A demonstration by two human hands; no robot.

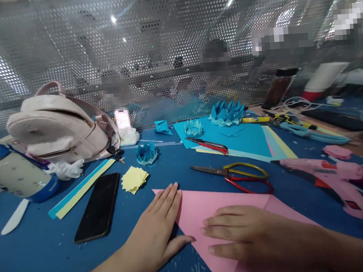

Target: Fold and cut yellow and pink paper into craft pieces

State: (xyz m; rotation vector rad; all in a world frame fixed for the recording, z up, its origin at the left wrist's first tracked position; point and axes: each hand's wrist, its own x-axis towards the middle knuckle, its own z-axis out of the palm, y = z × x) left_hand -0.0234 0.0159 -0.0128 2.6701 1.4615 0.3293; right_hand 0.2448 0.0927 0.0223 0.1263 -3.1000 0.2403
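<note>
Both hands lie flat and open on a folded pink paper sheet, gripping nothing. Left hand presses along the sheet's left sloping edge, fingers together, thumb splayed toward the right hand. Right hand rests palm-down on the sheet's middle, fingers extended leftward over the fold.

Pink sheet is taken as the reference. It lies on a blue work mat, directly in front of the person.

Observed, left to right:
- Black phone, well left of the sheet, face up.
- Stack of yellow paper squares, up and left of the sheet's tip.
- Scissors with red and yellow handles, just beyond the sheet's upper edge, blades nearly closed and pointing left.
- Red-handled utility knife, farther beyond, on a cyan sheet.
- Pink glue gun, right of the sheet, nozzle pointing toward the scissors.

Risks, as judged:
- Uneven pressure between the two hands could let the layers slip, setting the crease off line.
- A hand sweeping outward along the fold could strike the scissors; their closeness is the cause.
- Whether the glue gun is hot cannot be told; if so, a rightward reach risks a burn.
</note>
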